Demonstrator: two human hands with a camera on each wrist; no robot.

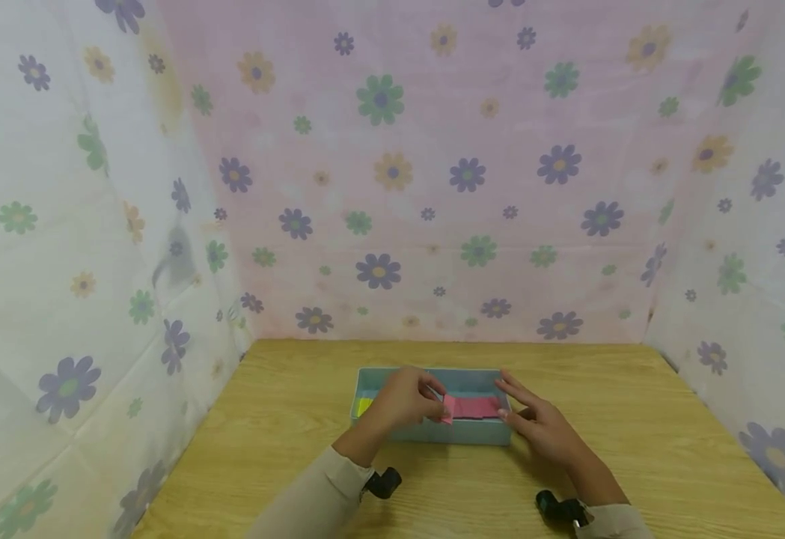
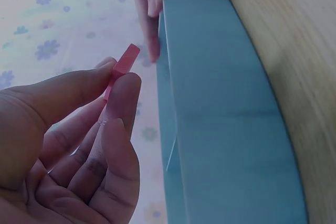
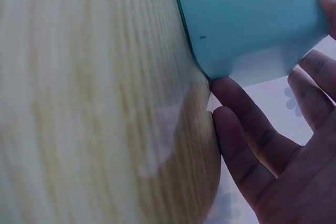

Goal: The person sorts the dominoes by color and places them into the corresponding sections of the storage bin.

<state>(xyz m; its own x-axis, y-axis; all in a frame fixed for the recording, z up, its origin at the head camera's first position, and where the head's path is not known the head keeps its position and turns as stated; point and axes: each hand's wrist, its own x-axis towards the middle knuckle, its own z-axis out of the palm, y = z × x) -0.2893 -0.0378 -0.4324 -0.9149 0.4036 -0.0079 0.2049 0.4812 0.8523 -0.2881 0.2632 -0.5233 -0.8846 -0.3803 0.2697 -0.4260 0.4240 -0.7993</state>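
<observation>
Between thumb and fingertips my left hand [image 1: 402, 400] pinches a small pink block [image 2: 125, 62], flat-sided and narrow in the left wrist view. It is held over the front rim of a long light blue box [image 1: 449, 432]. A row of darker pink pieces [image 1: 476, 407] lies inside the box on the right, and a yellow piece [image 1: 364, 405] shows at its left end, partly behind my left hand. My right hand [image 1: 545, 428] holds the box's right end, thumb at the near corner and fingers at the far one. In the right wrist view, fingertips [image 3: 227, 88] rest against its end wall.
The box stands on a wood-grain table [image 1: 284, 419]. Flower-printed cloth [image 1: 419, 187] hangs behind the table and along both sides. A dark wrist-worn device [image 1: 384, 483] sits at the left cuff, and another [image 1: 557, 509] at the right cuff.
</observation>
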